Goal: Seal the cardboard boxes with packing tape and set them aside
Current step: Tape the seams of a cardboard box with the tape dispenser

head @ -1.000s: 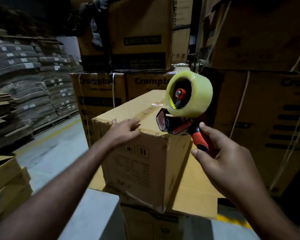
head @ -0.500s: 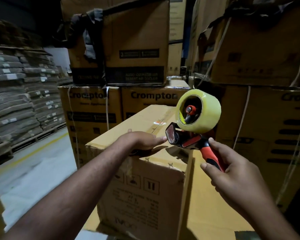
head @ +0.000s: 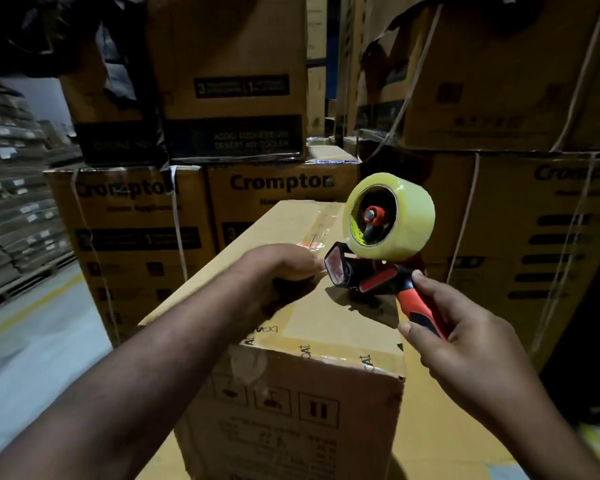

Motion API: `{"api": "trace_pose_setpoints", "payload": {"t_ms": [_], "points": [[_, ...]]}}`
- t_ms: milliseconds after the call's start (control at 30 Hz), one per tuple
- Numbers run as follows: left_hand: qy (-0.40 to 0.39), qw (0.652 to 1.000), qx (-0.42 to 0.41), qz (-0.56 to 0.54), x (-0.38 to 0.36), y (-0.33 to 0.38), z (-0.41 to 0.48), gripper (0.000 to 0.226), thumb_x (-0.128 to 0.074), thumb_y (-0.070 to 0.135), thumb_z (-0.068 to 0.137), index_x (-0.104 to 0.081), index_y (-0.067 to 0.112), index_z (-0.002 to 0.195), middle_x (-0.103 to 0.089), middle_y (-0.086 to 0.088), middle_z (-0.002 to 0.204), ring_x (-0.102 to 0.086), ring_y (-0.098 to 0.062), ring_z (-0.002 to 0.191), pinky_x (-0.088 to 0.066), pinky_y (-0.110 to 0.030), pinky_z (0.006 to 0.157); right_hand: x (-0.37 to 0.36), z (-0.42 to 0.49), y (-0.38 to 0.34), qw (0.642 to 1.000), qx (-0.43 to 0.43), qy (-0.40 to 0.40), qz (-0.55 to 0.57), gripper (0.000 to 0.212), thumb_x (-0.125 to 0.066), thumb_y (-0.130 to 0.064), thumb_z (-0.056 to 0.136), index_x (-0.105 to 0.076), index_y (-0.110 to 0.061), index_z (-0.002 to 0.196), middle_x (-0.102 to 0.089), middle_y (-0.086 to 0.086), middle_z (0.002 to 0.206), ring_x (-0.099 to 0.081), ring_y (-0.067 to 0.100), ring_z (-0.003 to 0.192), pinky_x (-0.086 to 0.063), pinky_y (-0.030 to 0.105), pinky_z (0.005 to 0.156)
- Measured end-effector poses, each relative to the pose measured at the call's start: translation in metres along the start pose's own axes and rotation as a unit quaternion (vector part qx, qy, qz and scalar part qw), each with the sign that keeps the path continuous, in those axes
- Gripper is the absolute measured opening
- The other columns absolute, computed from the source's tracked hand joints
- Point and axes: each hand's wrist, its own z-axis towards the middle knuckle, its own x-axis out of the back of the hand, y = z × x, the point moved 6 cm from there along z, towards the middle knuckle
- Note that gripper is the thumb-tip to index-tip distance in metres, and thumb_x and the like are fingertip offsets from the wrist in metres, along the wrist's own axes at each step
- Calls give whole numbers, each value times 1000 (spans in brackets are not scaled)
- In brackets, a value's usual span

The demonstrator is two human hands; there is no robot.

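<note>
Left hand [head: 284,268] slid to tape dispenser [head: 368,271] (fingers blurred, perhaps pinching), right hand [head: 465,344] fingers clamped round handle [head: 418,306]

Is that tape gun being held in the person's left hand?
No, the right hand grips the tape gun by its red-and-black handle, while the left hand rests on top of the cardboard box.

- Grey wrapped bundles [head: 11,209] stacked in rows, far left.
- Pale floor [head: 32,358] with a yellow line [head: 28,308], near left.
- Strapped Crompton cartons [head: 278,202] stacked high, far centre and right.
</note>
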Motion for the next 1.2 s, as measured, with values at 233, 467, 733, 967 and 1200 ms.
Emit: {"api": "trace_pose_setpoints", "payload": {"t_ms": [233, 467, 733, 967, 1200], "points": [[95, 985, 3, 141, -17, 8, -130, 54, -25, 67, 101, -58, 39, 134, -57, 9, 141, -53, -16, 125, -32, -47, 116, -10, 38, 5, 1000, 17, -1, -6, 68, -71, -34, 88, -37, -46, 146, -51, -13, 98, -59, 9, 76, -51, 30, 66], [533, 840, -93, 32, -98, -7, -177, 56, -33, 58, 102, -75, 21, 112, -67, 9, 123, -46, -19, 136, 0, -64, 118, -19, 51, 4, 997, 63, -39, 6, 70, -70, -33, 89, -34, -44, 148, -52, -11, 110, -51, 5, 81, -45, 26, 70], [606, 772, -152, -114, -58, -58, -161, 42, -43, 42, 100, -78, 21, 89, -73, 10, 105, -54, -17, 131, -4, -69, 116, -21, 46, -2, 987, 108, -109, 37, 72, -71, -35, 85, -35, -51, 145, -56, -7, 123, -55, 10, 95, -50, 29, 78], [526, 783, 31, -330, -55, -76, -153, 83, -40, 33, 80, -20, 24, 160, 13, 20, 164, 17, 12, 143, -2, -32, 124, -27, 44, -14, 979, 134, -148, 44, 73, -72, -36, 84, -33, -55, 143, -57, -6, 125, -54, 10, 97, -52, 32, 85], [431, 802, 45, -412, -49, -80, -162, 105, -62, 33, 73, -8, 21, 162, 13, 18, 164, -1, 1, 150, -19, -38, 126, -35, 44, -28, 959, 153, -216, 103, 70, -76, -41, 77, -42, -61, 135, -60, -14, 108, -65, 19, 73, -57, 45, 67]]}}
